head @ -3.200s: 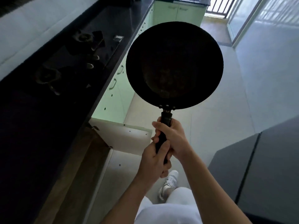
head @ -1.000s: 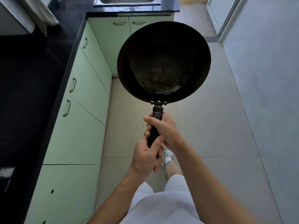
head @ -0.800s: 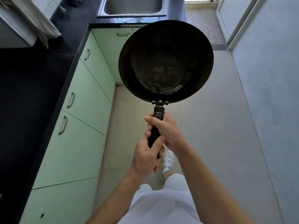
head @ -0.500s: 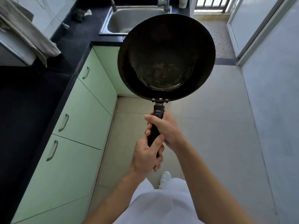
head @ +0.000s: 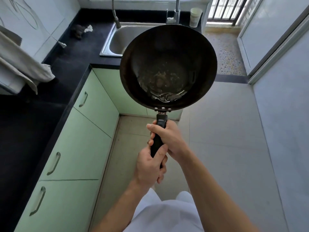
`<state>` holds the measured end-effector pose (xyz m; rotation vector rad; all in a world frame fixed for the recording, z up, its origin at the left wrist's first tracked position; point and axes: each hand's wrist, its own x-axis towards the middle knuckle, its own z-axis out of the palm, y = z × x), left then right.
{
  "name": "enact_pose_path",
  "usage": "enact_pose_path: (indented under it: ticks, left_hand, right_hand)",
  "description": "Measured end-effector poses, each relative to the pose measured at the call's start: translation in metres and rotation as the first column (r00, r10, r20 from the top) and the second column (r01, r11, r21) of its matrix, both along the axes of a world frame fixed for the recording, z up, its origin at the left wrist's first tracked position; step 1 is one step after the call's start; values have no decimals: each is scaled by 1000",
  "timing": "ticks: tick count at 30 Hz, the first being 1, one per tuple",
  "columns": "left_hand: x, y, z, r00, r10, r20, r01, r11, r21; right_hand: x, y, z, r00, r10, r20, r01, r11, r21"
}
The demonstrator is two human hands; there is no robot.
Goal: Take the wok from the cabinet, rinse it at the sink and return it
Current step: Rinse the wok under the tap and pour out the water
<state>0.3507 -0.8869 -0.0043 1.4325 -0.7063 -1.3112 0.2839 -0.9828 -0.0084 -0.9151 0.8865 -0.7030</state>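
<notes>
A black round wok [head: 168, 67] hangs in the air ahead of me, bowl side up, with a small shiny pool of liquid near its handle end. Both hands grip its black handle: my right hand [head: 167, 138] higher up, my left hand [head: 149, 168] below it at the handle's end. The steel sink [head: 117, 39] lies just beyond the wok, set in the black counter, and the wok's far rim covers part of the basin. Two taps [head: 176, 13] rise behind the sink.
Pale green cabinet doors [head: 80, 148] with metal handles run along the left under the black counter [head: 70, 64]. A cloth [head: 21, 64] hangs at the left. A white cup [head: 195, 17] stands right of the sink. Grey floor tiles [head: 225, 148] lie to the right.
I have walked along the counter with the wok held out in both hands; the open cabinet is out of sight behind, and the sink has come into view close ahead.
</notes>
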Motion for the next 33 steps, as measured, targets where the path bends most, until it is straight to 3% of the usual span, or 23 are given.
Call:
enact_pose_path:
  ticks: [15, 23, 33]
  left_hand:
    - [155, -205, -8, 999, -20, 28, 19, 1000, 22]
    - [186, -273, -17, 999, 19, -26, -18, 998, 53]
    - [208, -391, -38, 996, 38, 84, -51, 988, 149]
  right_hand:
    - [153, -205, -1, 1000, -11, -23, 12, 999, 52]
    - [189, -276, -15, 999, 31, -26, -28, 994, 108]
    - [216, -394, -46, 998, 55, -14, -51, 982, 180]
